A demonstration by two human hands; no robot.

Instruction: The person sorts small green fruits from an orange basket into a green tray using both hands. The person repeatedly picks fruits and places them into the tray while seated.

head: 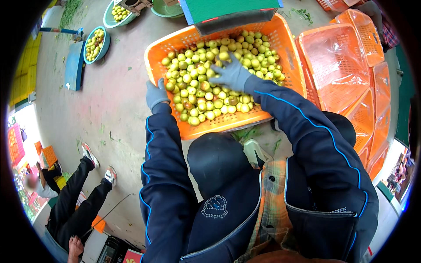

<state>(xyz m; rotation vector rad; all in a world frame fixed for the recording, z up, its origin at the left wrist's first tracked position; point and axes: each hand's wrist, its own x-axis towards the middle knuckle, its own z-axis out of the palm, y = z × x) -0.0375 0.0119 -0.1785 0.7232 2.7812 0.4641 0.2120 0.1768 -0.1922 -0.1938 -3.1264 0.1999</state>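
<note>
A large orange plastic crate [154,49] with slotted walls lies before me, its bottom covered with round yellow-green fruits [194,77], some with brown patches. My left hand [157,93], in a grey glove, rests on the crate's left rim, thumb apart from the fingers. Over the fruits in the middle of the crate is my right hand [232,74], also gloved in grey, fingers spread and reaching among them. It is slightly blurred; a fruit lies against its fingertips, and whether it is gripped cannot be told.
A green-topped stand [230,10] overhangs the crate's far edge. Orange crates lined with clear plastic [335,62] stand at right. At upper left are a teal basin [107,44] of fruits and a blue stool [74,65]. A person in black trousers [79,197] holds a thin rod at lower left.
</note>
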